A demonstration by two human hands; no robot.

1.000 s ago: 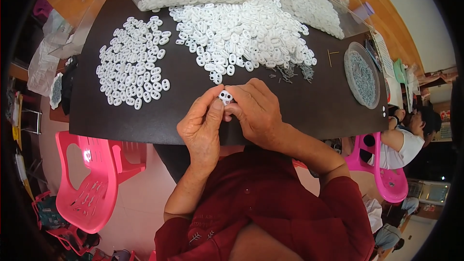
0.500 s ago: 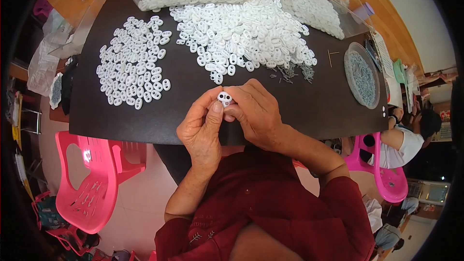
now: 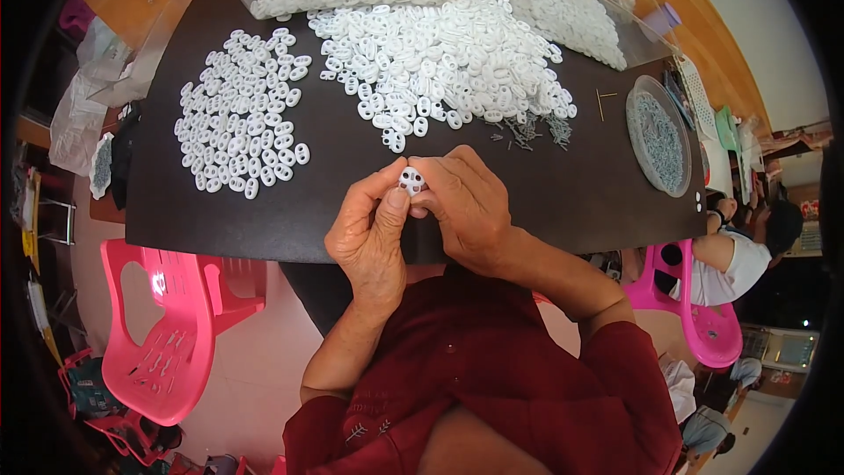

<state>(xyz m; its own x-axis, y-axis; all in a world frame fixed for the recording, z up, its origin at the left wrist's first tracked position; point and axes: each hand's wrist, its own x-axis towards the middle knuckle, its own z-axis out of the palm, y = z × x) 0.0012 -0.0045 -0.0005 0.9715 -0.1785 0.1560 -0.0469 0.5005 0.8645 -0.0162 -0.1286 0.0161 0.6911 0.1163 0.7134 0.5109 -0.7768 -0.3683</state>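
Both hands meet over the bench (image 3: 264, 211) edge — left hand (image 3: 369, 237) and right hand (image 3: 466, 207) pinch one small white plastic piece (image 3: 411, 180) between fingertips, holes facing up

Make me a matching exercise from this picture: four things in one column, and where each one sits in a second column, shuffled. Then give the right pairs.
Things
1. small white piece
2. round dish of small metal parts
3. pink chair
4. big heap of white pieces

Places
A. below the dark table's near edge, on the person's left
B. pinched between the left hand and the right hand
C. middle of the table, towards the far side
D. at the table's right end

Pairs: 1-B, 2-D, 3-A, 4-C
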